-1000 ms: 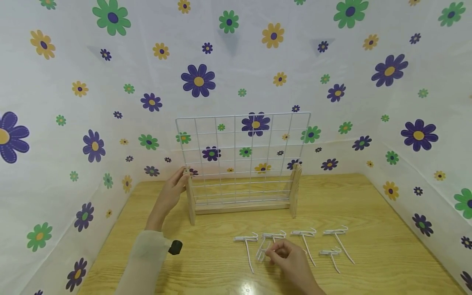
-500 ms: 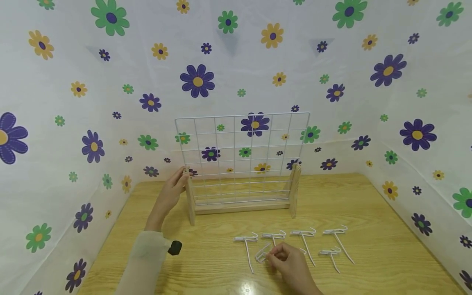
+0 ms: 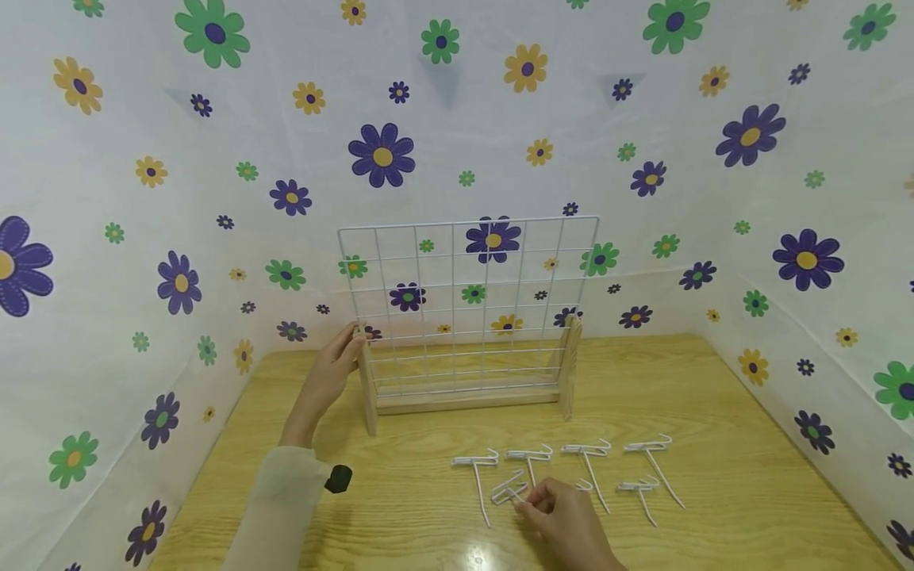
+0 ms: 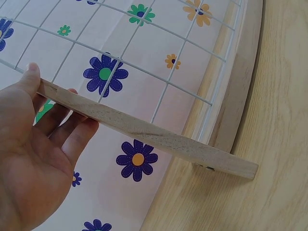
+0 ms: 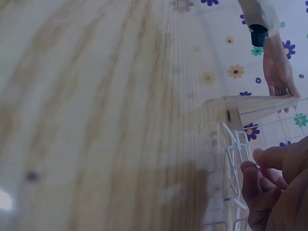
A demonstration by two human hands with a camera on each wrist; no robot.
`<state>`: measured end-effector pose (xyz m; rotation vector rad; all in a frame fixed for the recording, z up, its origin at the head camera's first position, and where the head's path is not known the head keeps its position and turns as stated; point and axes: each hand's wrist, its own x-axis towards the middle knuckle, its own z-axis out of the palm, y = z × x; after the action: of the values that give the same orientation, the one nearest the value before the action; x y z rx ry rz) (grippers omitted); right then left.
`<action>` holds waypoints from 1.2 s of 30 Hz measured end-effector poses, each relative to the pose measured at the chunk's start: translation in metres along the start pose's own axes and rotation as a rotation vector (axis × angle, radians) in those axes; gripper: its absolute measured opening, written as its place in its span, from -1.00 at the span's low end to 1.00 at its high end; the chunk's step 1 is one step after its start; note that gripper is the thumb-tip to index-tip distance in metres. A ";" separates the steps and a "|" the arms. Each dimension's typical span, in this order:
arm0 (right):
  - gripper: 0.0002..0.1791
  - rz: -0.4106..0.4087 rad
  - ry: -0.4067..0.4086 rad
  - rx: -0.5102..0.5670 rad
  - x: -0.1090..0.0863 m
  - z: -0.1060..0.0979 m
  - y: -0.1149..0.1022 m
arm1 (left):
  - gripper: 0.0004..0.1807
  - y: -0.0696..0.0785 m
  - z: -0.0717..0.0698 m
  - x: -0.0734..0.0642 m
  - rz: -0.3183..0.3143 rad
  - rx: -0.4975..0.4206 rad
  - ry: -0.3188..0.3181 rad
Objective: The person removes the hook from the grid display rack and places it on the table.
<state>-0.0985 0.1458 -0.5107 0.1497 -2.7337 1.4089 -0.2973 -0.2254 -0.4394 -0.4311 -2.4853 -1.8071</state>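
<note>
In the head view, my left hand (image 3: 332, 369) grips the top of the left wooden upright (image 3: 367, 388) of a stand holding a white wire grid panel (image 3: 467, 223). The left wrist view shows the thumb on the near face of that upright (image 4: 144, 132) and the fingers behind it. My right hand (image 3: 567, 519) pinches the stem of a white wire display hook (image 3: 508, 492) between thumb and fingertips, low over the table. Its double-wire back end points away to the left. The right palm is hidden from the head camera.
Several similar white hooks lie in a row around the right hand, among them a long one (image 3: 653, 456) at the far right and a short one (image 3: 639, 488) before it. The wooden table (image 3: 643, 388) is enclosed by a flower-printed sheet (image 3: 457, 119).
My right hand has turned the pinched hook, so its back end now lies more tilted and its stem shows. The left hand stays on the upright.
</note>
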 end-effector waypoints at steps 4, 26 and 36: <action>-0.78 0.017 0.006 -0.069 -0.003 0.000 0.001 | -0.31 -0.002 0.000 0.002 0.005 -0.005 -0.005; -0.79 0.025 -0.042 -0.109 -0.012 0.006 0.007 | -0.31 0.003 0.001 -0.001 0.014 0.004 -0.003; -0.83 -0.050 -0.093 -0.116 -0.013 0.009 0.011 | -0.29 0.003 0.001 -0.001 0.005 0.013 -0.002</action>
<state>-0.0870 0.1459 -0.5260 0.2813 -2.8558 1.2580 -0.2951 -0.2243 -0.4376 -0.4377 -2.4937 -1.7887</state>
